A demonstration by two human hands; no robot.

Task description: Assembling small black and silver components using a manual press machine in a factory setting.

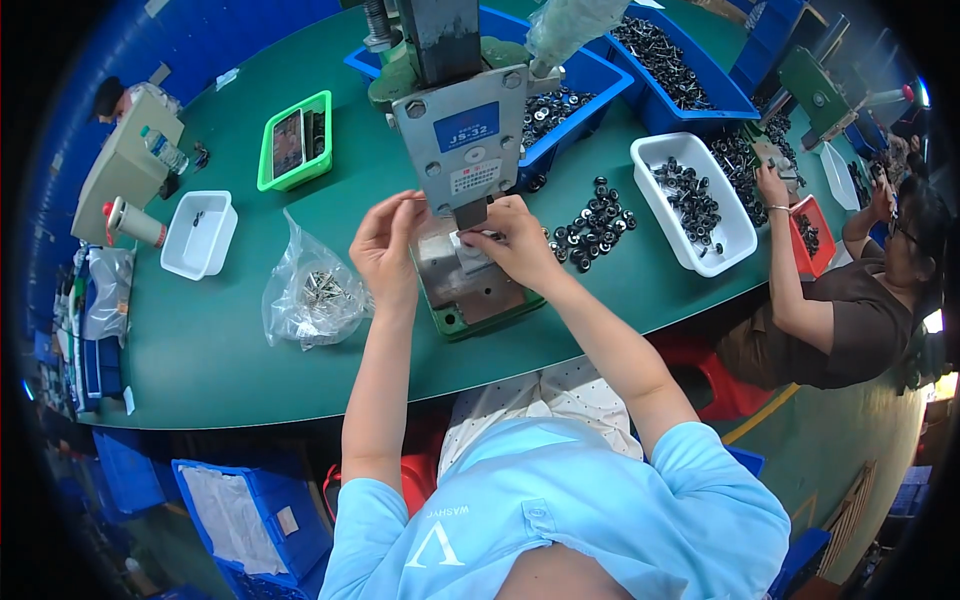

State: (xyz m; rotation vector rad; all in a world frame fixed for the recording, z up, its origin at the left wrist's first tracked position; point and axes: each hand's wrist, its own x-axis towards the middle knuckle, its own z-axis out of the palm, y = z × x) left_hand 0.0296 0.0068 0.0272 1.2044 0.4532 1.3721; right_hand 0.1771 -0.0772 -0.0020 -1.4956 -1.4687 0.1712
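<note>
In the head view, the left hand [388,245] is raised just beside the left edge of the press [470,140], its thumb and index finger drawn close together; whether something small sits between them cannot be told. The right hand [515,245] is bent in under the press head, fingers narrowed, with the thumb at a small white piece [456,240]; whether it grips that piece is unclear. The piece lies between the two hands, over the metal base [487,296]. Left of the left hand and nearer the body lies a clear plastic bag [283,297] of metal pins [325,288]. Just right of the right hand are loose black wheels [600,222]; farther right stands a white tray [737,238] holding black parts [690,200].
</note>
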